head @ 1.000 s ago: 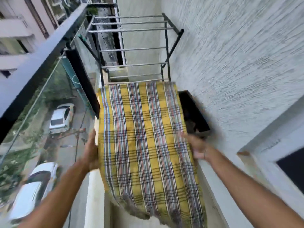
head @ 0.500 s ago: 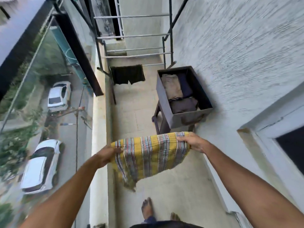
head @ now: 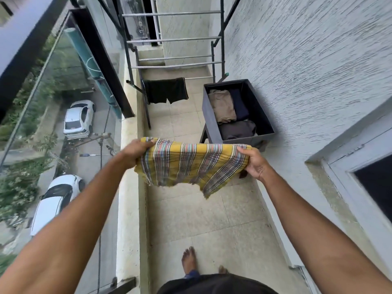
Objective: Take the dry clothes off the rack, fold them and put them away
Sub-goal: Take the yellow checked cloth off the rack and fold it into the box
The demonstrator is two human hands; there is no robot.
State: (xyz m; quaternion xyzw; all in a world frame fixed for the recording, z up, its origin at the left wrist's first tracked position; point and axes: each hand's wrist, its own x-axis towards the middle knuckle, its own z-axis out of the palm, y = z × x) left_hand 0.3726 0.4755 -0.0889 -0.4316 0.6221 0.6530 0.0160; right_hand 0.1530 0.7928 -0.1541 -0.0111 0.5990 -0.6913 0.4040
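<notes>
Two corners gripped: left hand (head: 135, 152) and right hand (head: 255, 164) hold yellow checked cloth (head: 191, 166) stretched between them | step: folding | advice: align edges, halve evenly | destination: storage bin (head: 244, 139) just beyond right hand

On the near side of the dark box (head: 239, 140) holding folded clothes (head: 224, 106), the left grip (head: 135, 150) and right grip (head: 255, 163) hold a yellow checked cloth (head: 191, 164) stretched between them, while black shorts (head: 165, 90) hang on the rack (head: 171, 40) left of the box.
</notes>
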